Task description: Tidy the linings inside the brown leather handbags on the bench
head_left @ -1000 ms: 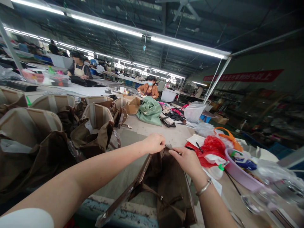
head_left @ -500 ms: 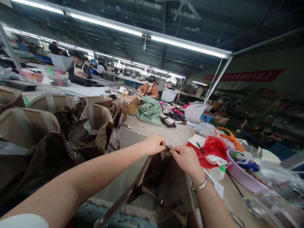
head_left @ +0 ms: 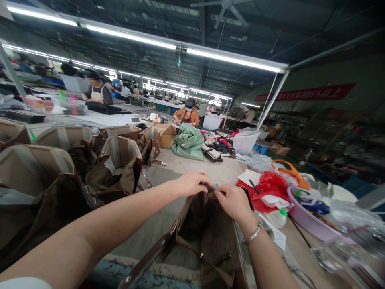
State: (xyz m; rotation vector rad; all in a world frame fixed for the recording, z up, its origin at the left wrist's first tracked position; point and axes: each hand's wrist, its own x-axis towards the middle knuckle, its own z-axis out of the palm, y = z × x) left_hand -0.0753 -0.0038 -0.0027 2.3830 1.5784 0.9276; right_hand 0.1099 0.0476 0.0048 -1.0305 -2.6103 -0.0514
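Observation:
A brown fabric bag point(head_left: 216, 233) stands in front of me with its opening toward me, and a strap with a small metal clasp crosses its inside. My left hand point(head_left: 195, 183) is closed on the far top edge of the bag, fingers bent over it. Just to the right, my right hand point(head_left: 234, 200) pinches the same edge between thumb and fingers, a metal bangle on its wrist. A brown handle point(head_left: 147, 261) in clear wrapping hangs at the bag's near left side. The fingertips partly hide the edge they grip.
Several similar brown bags point(head_left: 117, 172) crowd the table's left. Ahead lies a green cloth bundle point(head_left: 189, 141). On the right are a red plastic bag point(head_left: 267, 192), a small bottle with a green cap point(head_left: 278, 218) and a purple basin point(head_left: 313, 218). A co-worker point(head_left: 188, 112) sits beyond.
My left hand's fingers have shifted slightly along the bag's edge, and the wrist has turned a little. My right hand keeps its pinch almost in place. The camera view has shifted slightly.

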